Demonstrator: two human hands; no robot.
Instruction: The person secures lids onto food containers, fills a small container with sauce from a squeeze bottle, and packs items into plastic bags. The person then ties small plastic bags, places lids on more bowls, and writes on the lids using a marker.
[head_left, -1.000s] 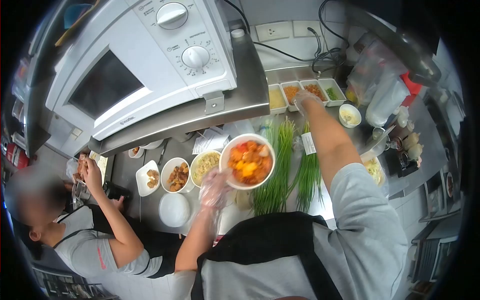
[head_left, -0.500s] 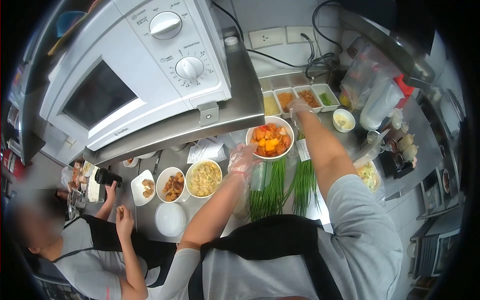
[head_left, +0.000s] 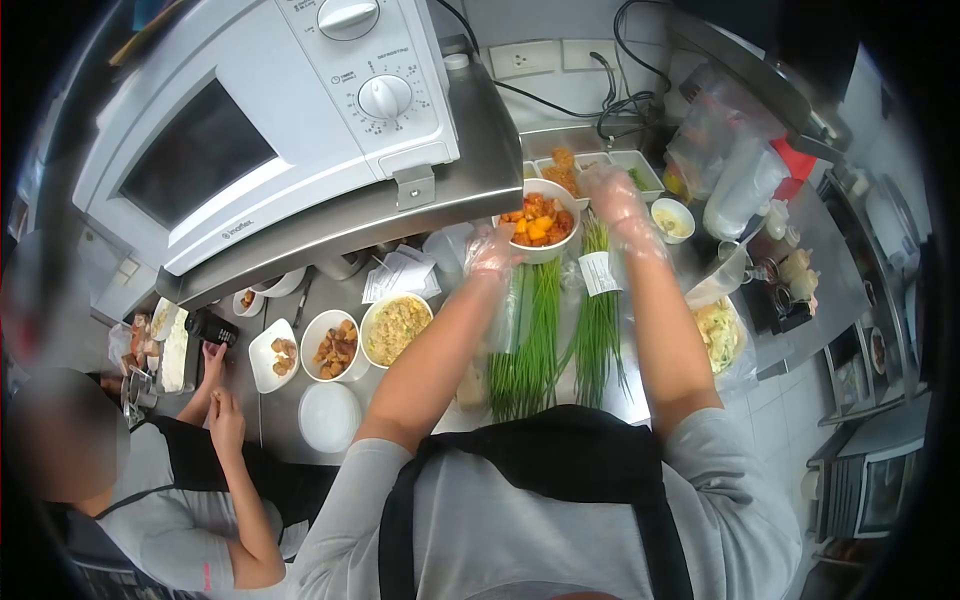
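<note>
Head view: bowl of chunky orange food just short of topping trays, by upper ends of green stalks. Left hand, gloved, holds bowl at left rim. Right hand, gloved, over trays, right of bowl; finger gap and any contents can't be told. Bowl likely light, fairly stiff; glossy food may slide if tipped, film gloves may slip. Best hold: under rim, opposite sides, kept level.
</note>
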